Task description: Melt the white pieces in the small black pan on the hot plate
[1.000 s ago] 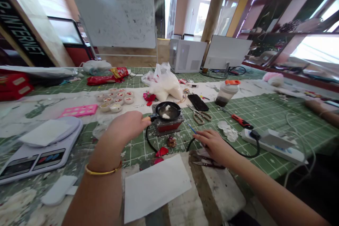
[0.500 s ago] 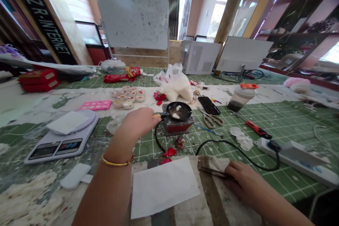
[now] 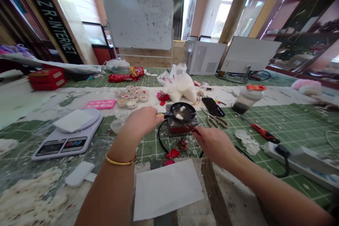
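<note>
My left hand (image 3: pixel 144 122) is closed round the handle of a small black frying pan (image 3: pixel 189 113), which sits on a small hot plate (image 3: pixel 178 129). White lumps (image 3: pixel 179 117) lie in a shallow layer of clear-looking liquid in the pan. In my right hand (image 3: pixel 212 143) is a thin dark two-pronged tool (image 3: pixel 188 126), like tweezers, its tips at the pan's near rim. Whether the tips touch the pan I cannot tell. A dried flower (image 3: pixel 183 144) and red petals (image 3: pixel 173 153) lie just in front of the hot plate. Closer to me is a white paper sheet (image 3: pixel 168 190).
On the left are a kitchen scale (image 3: pixel 84 137), a pink mould (image 3: pixel 100 104) and several small filled cups (image 3: pixel 131 104). Behind the pan stands a plastic bag of white material (image 3: pixel 180 86). Rightward are scissors (image 3: pixel 217 122), a phone (image 3: pixel 213 106), a shaker bottle (image 3: pixel 247 100), a screwdriver (image 3: pixel 265 133) and a power strip (image 3: pixel 299 164).
My right hand has moved up and leftward from the cloth, bringing the two-pronged tool to the pan. My left hand still holds the pan handle. The view has shifted slightly.
</note>
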{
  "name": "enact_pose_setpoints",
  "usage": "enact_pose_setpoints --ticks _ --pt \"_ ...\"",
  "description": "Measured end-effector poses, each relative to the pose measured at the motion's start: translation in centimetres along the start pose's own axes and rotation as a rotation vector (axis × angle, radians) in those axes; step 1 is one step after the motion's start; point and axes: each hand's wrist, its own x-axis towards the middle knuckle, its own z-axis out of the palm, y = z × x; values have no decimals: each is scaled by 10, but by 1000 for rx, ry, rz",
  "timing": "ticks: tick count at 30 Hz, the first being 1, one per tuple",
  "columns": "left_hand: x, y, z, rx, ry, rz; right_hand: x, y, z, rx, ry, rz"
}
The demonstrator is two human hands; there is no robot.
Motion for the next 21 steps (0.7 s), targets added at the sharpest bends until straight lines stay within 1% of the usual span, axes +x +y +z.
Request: enact_pose_setpoints --ticks 2,4,8,11,15,18,21 --pt "0 0 0 -1 4 -5 10 1 6 -37 24 -25" --pt "0 0 0 9 12 -1 14 3 11 -62 32 -55" --pt "1 -1 1 28 24 13 16 5 16 -67 -2 -80" --pt "2 -3 2 23 27 15 18 6 15 15 -50 -87" --pt "1 -2 3 31 29 21 20 10 14 218 -107 -72" --pt "-1 -2 3 32 33 15 21 15 17 292 -97 -79" --pt "0 -2 3 33 44 19 21 18 21 292 -75 -111"
